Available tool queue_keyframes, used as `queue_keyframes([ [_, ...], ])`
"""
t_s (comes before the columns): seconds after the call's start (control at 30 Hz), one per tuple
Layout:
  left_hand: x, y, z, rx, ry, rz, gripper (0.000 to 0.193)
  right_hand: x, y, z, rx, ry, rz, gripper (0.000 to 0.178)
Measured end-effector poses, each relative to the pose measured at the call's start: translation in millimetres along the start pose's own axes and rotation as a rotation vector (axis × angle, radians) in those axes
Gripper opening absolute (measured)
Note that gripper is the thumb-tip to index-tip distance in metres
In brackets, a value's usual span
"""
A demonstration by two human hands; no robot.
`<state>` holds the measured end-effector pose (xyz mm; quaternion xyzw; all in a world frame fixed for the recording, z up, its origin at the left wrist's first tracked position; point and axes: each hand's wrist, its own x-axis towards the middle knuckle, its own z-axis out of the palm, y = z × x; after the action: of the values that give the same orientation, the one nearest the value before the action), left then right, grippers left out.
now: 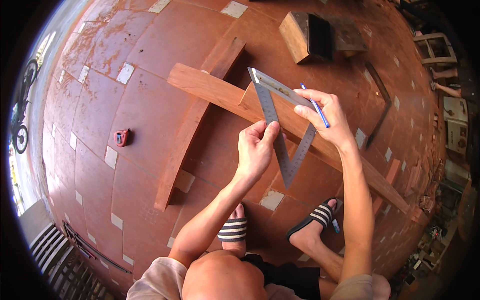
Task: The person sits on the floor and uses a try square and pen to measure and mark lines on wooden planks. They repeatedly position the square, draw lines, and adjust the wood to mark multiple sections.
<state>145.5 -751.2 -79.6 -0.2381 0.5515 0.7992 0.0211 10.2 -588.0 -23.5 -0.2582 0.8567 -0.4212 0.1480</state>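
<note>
While the left hand (256, 150) pinches the metal square (280, 120) on the plank (215, 90), the right hand (325, 115) pinches a blue pen (315, 106).

Markings on the metal triangular square (280, 125): too small to read. Left hand (256, 150) covers part of the square's left blade; its fingertips hide the blade's edge there. Right hand (325, 117) covers the square's upper right stretch and the lower end of the blue pencil (314, 104); pencil tip not visible. Any pencil line on the long plank (210, 87) under the hands: cannot tell. Far right of the right hand, clutter at the rim is blurred.
</note>
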Motion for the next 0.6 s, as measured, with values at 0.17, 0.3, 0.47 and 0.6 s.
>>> queue_keyframes([
  [0.17,1.1,-1.3,-0.3,0.012,0.003,0.012,0.038,-0.9,2.0,-0.2,0.025,-0.012,0.033,0.04],
  [0.3,1.1,-0.4,-2.1,0.071,0.006,0.02,0.039,0.3,5.1,1.8,0.046,0.009,-0.008,0.041],
  [0.47,1.8,0.5,-3.2,0.068,-0.007,0.022,0.039,0.3,8.8,0.3,0.062,-0.014,0.021,0.042],
  [0.6,1.9,0.3,-3.9,0.071,-0.01,0.017,0.038,-0.2,9.7,0.4,0.091,-0.013,0.018,0.04],
])
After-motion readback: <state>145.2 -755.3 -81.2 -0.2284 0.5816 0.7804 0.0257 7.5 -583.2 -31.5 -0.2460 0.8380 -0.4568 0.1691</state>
